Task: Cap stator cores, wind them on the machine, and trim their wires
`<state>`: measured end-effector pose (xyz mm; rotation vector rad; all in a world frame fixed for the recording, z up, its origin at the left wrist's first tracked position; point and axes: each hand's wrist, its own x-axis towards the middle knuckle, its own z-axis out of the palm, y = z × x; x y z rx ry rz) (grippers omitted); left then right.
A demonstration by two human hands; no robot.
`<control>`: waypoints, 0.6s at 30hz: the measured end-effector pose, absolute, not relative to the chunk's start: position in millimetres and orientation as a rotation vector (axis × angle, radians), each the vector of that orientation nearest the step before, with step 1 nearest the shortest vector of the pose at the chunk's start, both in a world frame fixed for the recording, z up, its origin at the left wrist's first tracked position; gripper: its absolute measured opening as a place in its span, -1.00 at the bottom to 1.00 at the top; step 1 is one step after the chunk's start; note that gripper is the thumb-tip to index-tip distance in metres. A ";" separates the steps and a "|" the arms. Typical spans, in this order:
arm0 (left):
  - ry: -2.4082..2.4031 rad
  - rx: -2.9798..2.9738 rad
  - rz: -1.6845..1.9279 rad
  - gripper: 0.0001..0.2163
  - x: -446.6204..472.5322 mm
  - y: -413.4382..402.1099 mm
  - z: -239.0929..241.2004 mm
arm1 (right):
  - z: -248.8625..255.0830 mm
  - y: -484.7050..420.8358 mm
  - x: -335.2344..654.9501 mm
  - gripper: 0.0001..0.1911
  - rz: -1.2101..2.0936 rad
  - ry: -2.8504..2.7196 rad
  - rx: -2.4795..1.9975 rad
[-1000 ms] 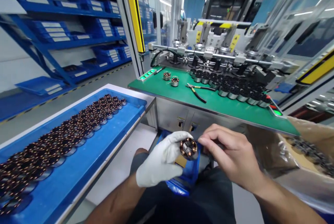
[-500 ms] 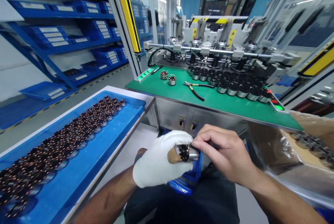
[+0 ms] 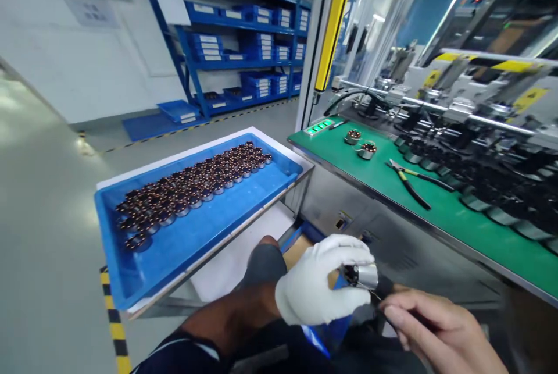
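Note:
My left hand (image 3: 322,284), in a white glove, is closed round a small wound motor stator (image 3: 361,275) with a shiny metal sleeve, held over my lap. Just below and right of it, my bare right hand (image 3: 431,333) has its fingers curled together, their tips close to the stator; what they pinch, if anything, is too small to make out. On my left, a blue tray (image 3: 183,240) holds several rows of copper-wound stators (image 3: 192,188).
A green bench top (image 3: 444,211) to the right carries two loose stators (image 3: 361,142), pliers (image 3: 412,179) and rows of dark parts (image 3: 492,182) before a machine. A blue bin (image 3: 325,333) sits by my knees. Blue shelving (image 3: 244,42) stands behind.
The view has swung left, bringing more of the blue tray and floor into sight. My right hand dropped from the stator's top to below it. My left hand keeps its hold.

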<state>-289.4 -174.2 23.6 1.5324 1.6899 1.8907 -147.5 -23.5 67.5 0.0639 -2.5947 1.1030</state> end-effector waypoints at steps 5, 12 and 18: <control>1.539 1.107 1.834 -0.60 -292.6 -181.4 24.6 | 78.2 -31.8 -158.7 -0.72 0.983 -2.621 0.041; 1.824 0.994 1.942 -0.79 -308.6 -193.4 12.5 | 106.3 35.8 -209.2 -0.72 0.699 -2.719 -0.177; 2.045 1.019 2.023 -0.77 -314.0 -201.0 0.0 | 102.7 115.0 -270.9 -0.49 0.162 -2.730 -0.638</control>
